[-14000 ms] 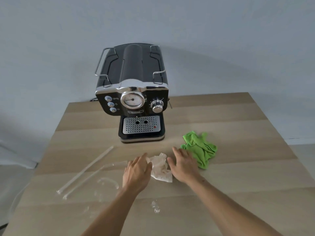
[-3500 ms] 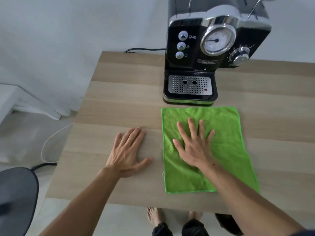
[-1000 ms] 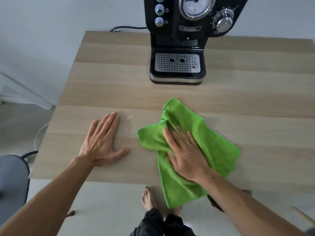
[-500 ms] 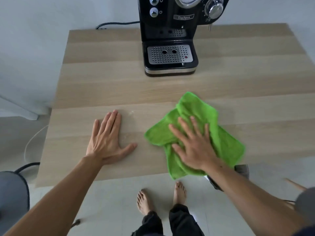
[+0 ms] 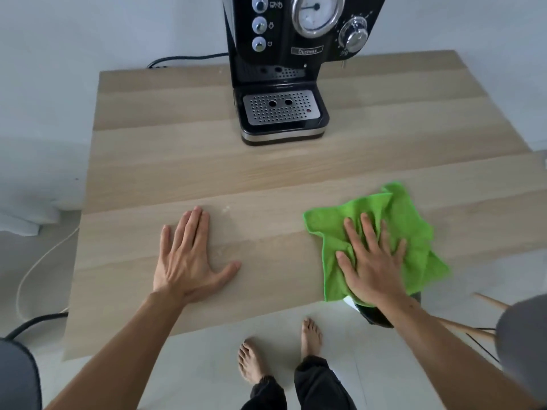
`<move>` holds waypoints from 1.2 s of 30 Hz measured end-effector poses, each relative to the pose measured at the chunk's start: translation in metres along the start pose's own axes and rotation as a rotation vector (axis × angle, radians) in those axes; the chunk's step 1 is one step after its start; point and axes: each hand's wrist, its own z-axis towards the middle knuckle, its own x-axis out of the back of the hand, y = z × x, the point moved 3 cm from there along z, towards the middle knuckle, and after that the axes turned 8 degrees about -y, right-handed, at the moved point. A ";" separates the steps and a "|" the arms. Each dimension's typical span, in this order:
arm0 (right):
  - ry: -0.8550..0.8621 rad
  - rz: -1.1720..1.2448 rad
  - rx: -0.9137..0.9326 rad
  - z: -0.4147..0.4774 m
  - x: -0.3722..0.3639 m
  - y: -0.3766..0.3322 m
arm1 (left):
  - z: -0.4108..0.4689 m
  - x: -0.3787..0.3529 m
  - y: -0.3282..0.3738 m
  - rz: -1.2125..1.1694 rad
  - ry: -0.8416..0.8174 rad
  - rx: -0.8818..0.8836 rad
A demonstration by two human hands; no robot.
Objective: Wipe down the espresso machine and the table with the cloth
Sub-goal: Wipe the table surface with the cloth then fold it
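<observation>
A crumpled green cloth (image 5: pixel 411 229) lies on the wooden table (image 5: pixel 266 173) near its front right edge, partly hanging over the edge. My right hand (image 5: pixel 371 261) presses flat on the cloth with fingers spread and straight. My left hand (image 5: pixel 189 258) rests flat on the bare table to the left, fingers straight, holding nothing. The black espresso machine (image 5: pixel 284 66) with a round gauge, chrome knob and perforated drip tray stands at the back middle of the table; its top is cut off by the frame.
A black cable (image 5: pixel 183 59) runs behind the machine. A white cord (image 5: pixel 38 264) and a dark cable lie on the floor at left. Grey chair seats sit at lower left (image 5: pixel 17 377) and lower right (image 5: pixel 521 341). My bare feet (image 5: pixel 281 350) stand below the table edge.
My right hand has slid the cloth to the right along the table's front edge. The left hand has stayed flat in the same place.
</observation>
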 end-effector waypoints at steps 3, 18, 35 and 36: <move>-0.015 0.016 -0.047 -0.014 -0.011 -0.050 | -0.001 0.000 0.000 0.015 -0.009 -0.001; -0.043 -0.072 0.309 0.003 -0.010 -0.069 | -0.001 0.000 0.002 0.025 -0.017 0.005; -0.018 -0.107 0.261 0.117 0.039 -0.058 | 0.001 0.003 0.003 0.013 -0.030 0.018; -0.021 -0.056 0.137 0.127 0.042 -0.060 | 0.001 0.003 0.003 0.011 -0.033 0.019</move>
